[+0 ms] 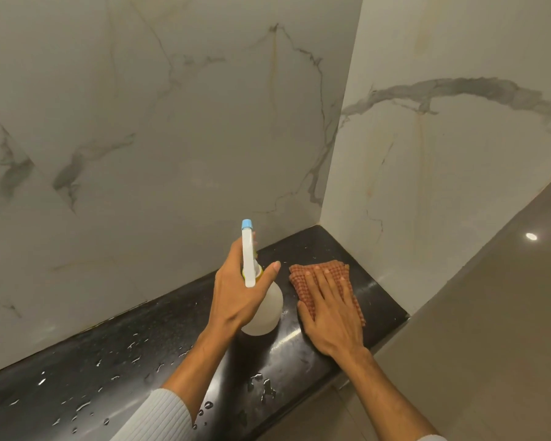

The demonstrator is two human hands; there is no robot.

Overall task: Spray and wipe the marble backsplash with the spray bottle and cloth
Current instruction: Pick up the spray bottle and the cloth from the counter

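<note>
The white marble backsplash with grey veins fills the upper view and turns a corner into a second marble wall on the right. My left hand is wrapped around a white spray bottle with a blue-tipped nozzle, held upright above the black counter, nozzle aimed at the backsplash. My right hand lies flat, fingers spread, on a folded orange checked cloth resting on the counter near the corner.
Water drops are scattered over the black counter's left and front parts. A glossy beige surface runs along the right side, beside the counter's end. The counter's front edge lies close to my forearms.
</note>
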